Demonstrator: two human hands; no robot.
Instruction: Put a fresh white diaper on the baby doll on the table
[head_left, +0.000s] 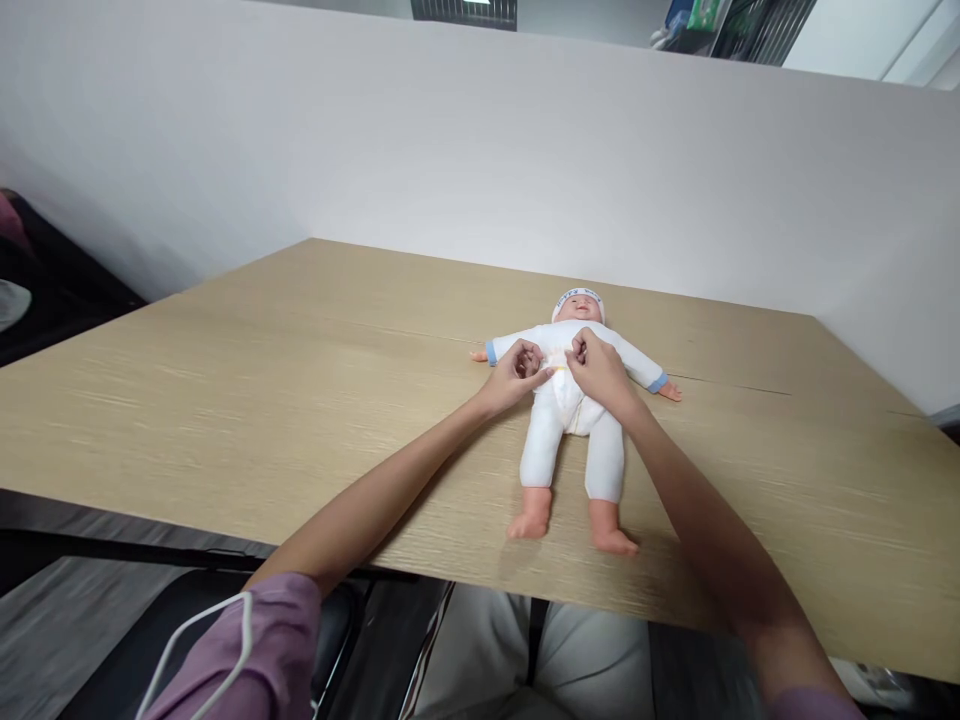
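Observation:
A baby doll (572,350) lies on its back on the wooden table (247,390), its head toward the wall and its feet toward me. It wears a white suit with blue cuffs and a white cap with dark lettering. Around its hips is a white diaper (574,408) with a yellow line at the waist. My left hand (520,370) is closed at the diaper's left waist edge, thumb stretched along the yellow line. Pinched at the other side of the waist is my right hand (596,368). The fingers partly hide what each one grips.
A white partition wall (525,160) rises behind the table. Dark cloth or a bag (52,280) is at the far left. Below the table's front edge are a black chair (187,620) and my legs (540,650). A white cord (244,640) hangs by my left sleeve.

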